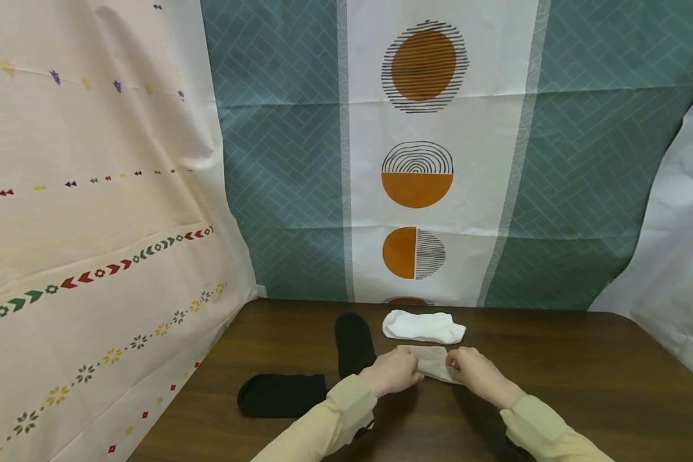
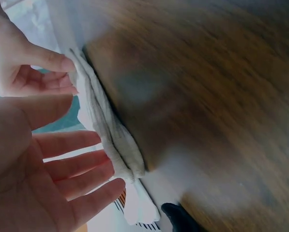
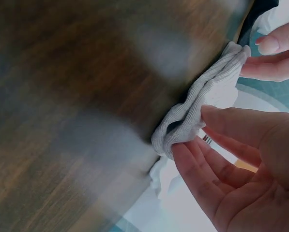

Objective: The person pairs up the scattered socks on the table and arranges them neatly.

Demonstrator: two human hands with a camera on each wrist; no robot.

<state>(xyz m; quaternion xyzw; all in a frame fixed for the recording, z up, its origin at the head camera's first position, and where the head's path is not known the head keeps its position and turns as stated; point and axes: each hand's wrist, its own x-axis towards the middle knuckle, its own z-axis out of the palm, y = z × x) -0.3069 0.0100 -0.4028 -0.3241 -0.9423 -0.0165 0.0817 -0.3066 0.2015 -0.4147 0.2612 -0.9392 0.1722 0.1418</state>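
A light grey-beige sock [image 1: 432, 361] lies folded on the table between the two hands. At its left part is my left hand [image 1: 394, 372]; in the left wrist view its fairly straight fingers [image 2: 81, 164] touch the fabric while the thumb stands apart. My right hand [image 1: 478, 374] pinches the opening edge at the other end, thumb [image 3: 221, 118] on one side and fingers beneath. The right wrist view shows the ribbed sock [image 3: 202, 106] in layers, with a gap at that edge.
Behind the hands lies a white sock [image 1: 423, 326]. To the left are two black socks, one lengthwise [image 1: 354, 343] and one crosswise [image 1: 282, 396]. The brown wooden table [image 1: 583, 366] meets a patterned curtain [image 1: 289, 192] at the back and a cream cloth [image 1: 121, 256] at the left.
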